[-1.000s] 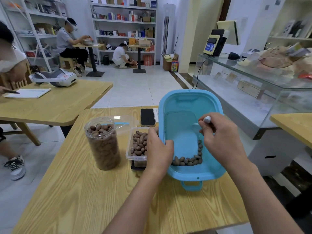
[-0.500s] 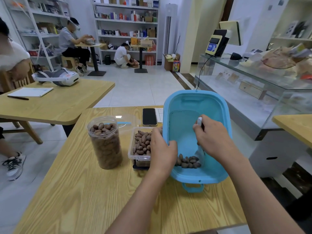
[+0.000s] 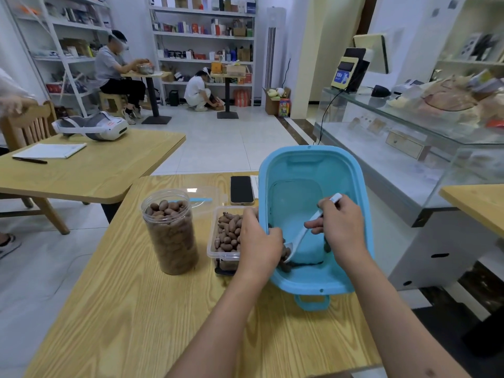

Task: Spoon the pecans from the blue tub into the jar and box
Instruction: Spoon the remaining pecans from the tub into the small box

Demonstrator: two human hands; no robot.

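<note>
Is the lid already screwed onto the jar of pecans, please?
No, the jar stands open at the top, with pecans showing at its uncovered mouth.

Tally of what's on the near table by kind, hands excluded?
Pecan containers: 3 (blue tub, jar, box)
Spoons: 1 (white spoon)
Phones: 1 (phone)
Clear lids: 1 (lid)
Total: 6
</note>
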